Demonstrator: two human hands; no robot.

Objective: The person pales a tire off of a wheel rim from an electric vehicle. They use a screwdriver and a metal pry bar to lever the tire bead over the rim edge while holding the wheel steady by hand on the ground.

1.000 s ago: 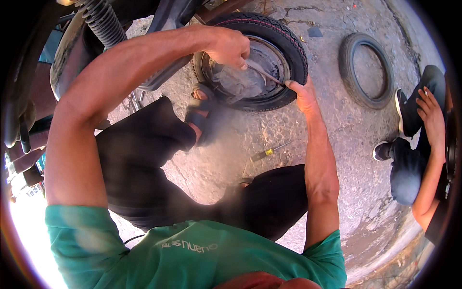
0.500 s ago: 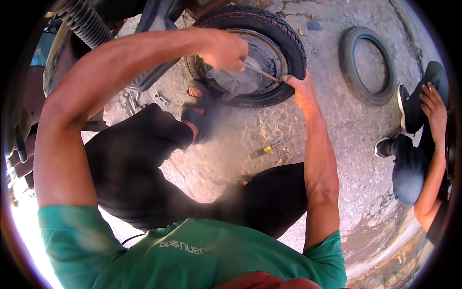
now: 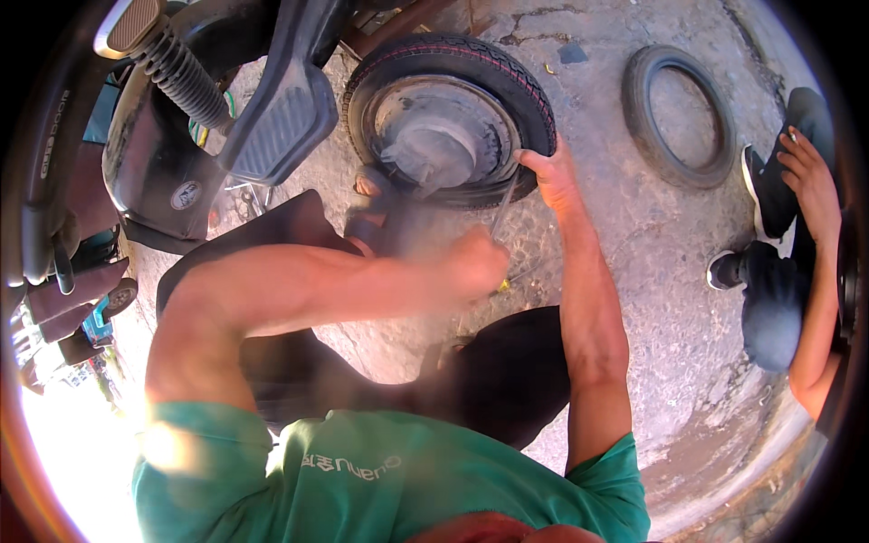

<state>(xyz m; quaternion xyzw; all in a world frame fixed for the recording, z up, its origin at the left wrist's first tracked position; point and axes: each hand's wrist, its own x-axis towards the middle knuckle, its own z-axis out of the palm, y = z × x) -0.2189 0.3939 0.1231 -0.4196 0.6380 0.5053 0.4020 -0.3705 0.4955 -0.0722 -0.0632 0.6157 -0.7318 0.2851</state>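
A scooter wheel [image 3: 434, 136] with a metal hub lies on the ground ahead of my feet, its black tyre [image 3: 534, 109] marked with a red line round the tread. My left hand [image 3: 478, 262] is closed round a tyre lever [image 3: 503, 208], a thin metal bar whose far end meets the tyre's near right edge by the rim. My right hand [image 3: 554, 174] grips the tyre's right side, thumb on the sidewall and fingers hidden behind. Just beyond my left hand the yellow handle of a screwdriver [image 3: 504, 285] shows, mostly covered.
A worn loose tyre [image 3: 638, 109] lies on the concrete at the right. Beyond it a person [image 3: 801, 217] sits, one hand at the knee. A scooter [image 3: 285, 100] stands at the upper left, with small metal tools [image 3: 249, 197] on the ground under it.
My left hand has swung the lever from above the hub down toward me, past the tyre's near edge. My right hand stays on the tyre. The screwdriver is now largely covered.
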